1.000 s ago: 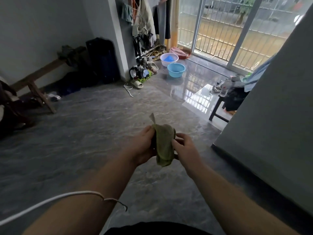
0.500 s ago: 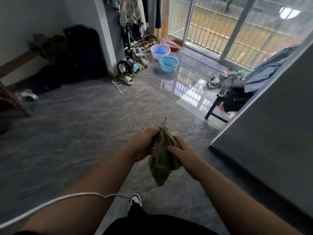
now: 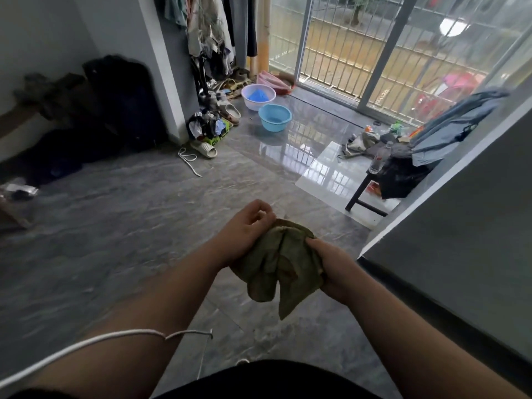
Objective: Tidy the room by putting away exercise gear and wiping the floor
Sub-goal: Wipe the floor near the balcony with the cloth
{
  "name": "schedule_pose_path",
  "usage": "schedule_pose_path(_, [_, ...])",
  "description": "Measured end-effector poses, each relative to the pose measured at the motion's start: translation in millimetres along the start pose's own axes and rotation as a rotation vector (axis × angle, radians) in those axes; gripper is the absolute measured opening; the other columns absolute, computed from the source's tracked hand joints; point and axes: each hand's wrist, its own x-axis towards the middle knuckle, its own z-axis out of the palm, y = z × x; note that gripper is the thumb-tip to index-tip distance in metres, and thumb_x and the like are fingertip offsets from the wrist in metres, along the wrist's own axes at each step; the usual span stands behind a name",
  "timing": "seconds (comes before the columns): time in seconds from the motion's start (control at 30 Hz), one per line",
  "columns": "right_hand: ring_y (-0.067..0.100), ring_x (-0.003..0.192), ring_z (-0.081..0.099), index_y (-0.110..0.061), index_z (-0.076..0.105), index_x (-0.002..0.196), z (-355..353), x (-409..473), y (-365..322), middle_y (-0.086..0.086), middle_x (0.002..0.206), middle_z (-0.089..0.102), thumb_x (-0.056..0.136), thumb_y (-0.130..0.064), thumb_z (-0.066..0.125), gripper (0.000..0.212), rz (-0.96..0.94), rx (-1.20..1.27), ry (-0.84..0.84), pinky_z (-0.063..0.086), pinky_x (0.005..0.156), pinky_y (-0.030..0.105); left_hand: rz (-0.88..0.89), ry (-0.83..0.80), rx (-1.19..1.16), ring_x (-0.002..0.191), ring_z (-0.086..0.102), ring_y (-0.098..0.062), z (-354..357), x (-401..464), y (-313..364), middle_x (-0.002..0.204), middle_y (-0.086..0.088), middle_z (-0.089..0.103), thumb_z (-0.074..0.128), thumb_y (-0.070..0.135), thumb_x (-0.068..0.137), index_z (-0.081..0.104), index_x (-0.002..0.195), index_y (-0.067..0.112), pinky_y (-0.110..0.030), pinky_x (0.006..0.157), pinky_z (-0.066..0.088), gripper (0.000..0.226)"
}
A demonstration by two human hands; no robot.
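Observation:
A crumpled olive-green cloth (image 3: pixel 280 266) hangs in front of me above the grey marbled floor (image 3: pixel 121 226). My left hand (image 3: pixel 247 228) pinches its upper left edge with fingers curled. My right hand (image 3: pixel 331 267) grips the cloth's right side, and a loose corner dangles below. A white cord (image 3: pixel 115 338) crosses my left forearm.
A grey wall corner (image 3: pixel 449 234) juts in at the right. A dark stool (image 3: pixel 371 194) piled with clothes and a bottle stands by the barred window. A blue basin (image 3: pixel 275 118), a white basin (image 3: pixel 258 96), slippers (image 3: pixel 205 148) and a white lace (image 3: pixel 188 161) lie ahead by the pillar.
The cloth has opened out from a tight fold into a wider, looser bundle between my hands. My view has turned slightly right and downward, toward the window side.

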Motion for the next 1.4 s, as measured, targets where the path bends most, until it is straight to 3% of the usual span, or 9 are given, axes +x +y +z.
schedule_pose_path(0.17, [0.032,0.100,0.069,-0.012,0.067,0.117,2,14,-20,0.019,0.110,0.071,0.103,-0.023,0.050,0.025,-0.066,-0.162,-0.002,0.056,0.093,0.047,0.034,-0.144,0.432,0.093,0.056,-0.007,-20,22,-2,0.102,0.013,0.058,0.079,0.033,0.079,0.062,0.090,0.033,-0.024,0.076,0.040,0.021])
schedule_pose_path(0.3, [0.021,0.099,0.066,-0.029,0.061,0.120,-1,27,-35,0.005,0.112,0.067,0.102,-0.031,0.052,0.020,-0.217,-0.613,-0.011,0.059,0.083,0.035,0.077,-0.139,0.665,0.101,0.055,-0.014,-22,46,-8,0.104,0.009,0.056,0.070,0.025,0.084,0.065,0.091,0.032,-0.027,0.081,0.038,0.010])
schedule_pose_path(0.43, [0.010,0.107,0.056,-0.047,0.031,0.147,-24,49,-49,-0.011,0.129,0.051,0.092,-0.033,0.066,0.067,-0.440,-0.979,-0.084,0.047,0.087,0.024,0.120,-0.023,0.658,0.103,0.056,-0.017,-16,76,-12,0.107,0.008,0.058,0.069,0.024,0.085,0.070,0.089,0.030,-0.033,0.091,0.046,0.007])
schedule_pose_path(0.57, [0.015,0.114,0.057,-0.053,0.035,0.146,-61,79,-65,-0.014,0.145,0.045,0.096,-0.038,0.056,0.056,-0.638,-1.321,-0.064,0.040,0.085,0.026,0.191,0.007,0.735,0.114,0.045,-0.015,7,114,-7,0.117,0.002,0.058,0.073,0.023,0.083,0.073,0.085,0.026,-0.029,0.097,0.038,0.004])
schedule_pose_path(0.8, [0.021,0.141,0.030,-0.030,0.046,0.145,-136,138,-102,-0.002,0.152,0.042,0.090,-0.037,0.063,0.058,-0.641,-1.286,-0.009,0.029,0.114,0.039,0.124,-0.098,0.693,0.073,0.056,-0.001,81,196,24,0.074,0.018,0.058,0.064,0.021,0.089,0.060,0.083,0.042,-0.027,0.068,0.044,0.022])
schedule_pose_path(0.9, [0.020,0.124,0.047,-0.024,0.066,0.120,-162,170,-120,-0.003,0.125,0.062,0.089,-0.028,0.063,0.032,-0.682,-1.226,-0.038,0.042,0.103,0.040,0.064,-0.129,0.735,0.082,0.059,-0.009,108,233,32,0.080,0.019,0.058,0.061,0.024,0.091,0.064,0.091,0.039,-0.032,0.076,0.048,0.016])
schedule_pose_path(1.03, [0.020,0.095,0.059,-0.024,0.061,0.104,-190,203,-142,-0.004,0.102,0.064,0.096,-0.029,0.050,0.015,-0.643,-1.200,-0.009,0.048,0.082,0.039,0.058,-0.087,0.780,0.095,0.058,-0.014,127,278,38,0.103,0.005,0.064,0.054,0.022,0.095,0.064,0.106,0.027,-0.032,0.080,0.044,0.016])
schedule_pose_path(1.13, [0.023,0.104,0.057,-0.026,0.062,0.102,-204,228,-154,-0.004,0.107,0.066,0.096,-0.037,0.044,0.022,-0.743,-1.424,0.069,0.036,0.085,0.036,0.096,-0.051,0.843,0.091,0.053,-0.010,137,304,35,0.109,0.003,0.064,0.053,0.019,0.094,0.065,0.108,0.023,-0.024,0.072,0.032,0.018])
schedule_pose_path(1.4, [0.025,0.117,0.041,-0.030,0.068,0.112,-218,304,-191,-0.003,0.120,0.056,0.075,-0.048,0.021,0.063,-0.407,-1.661,0.048,0.035,0.096,0.041,-0.035,-0.098,0.738,0.094,0.060,-0.020,120,378,7,0.103,0.006,0.064,0.047,0.039,0.085,0.059,0.101,0.035,-0.042,0.082,0.051,0.021])
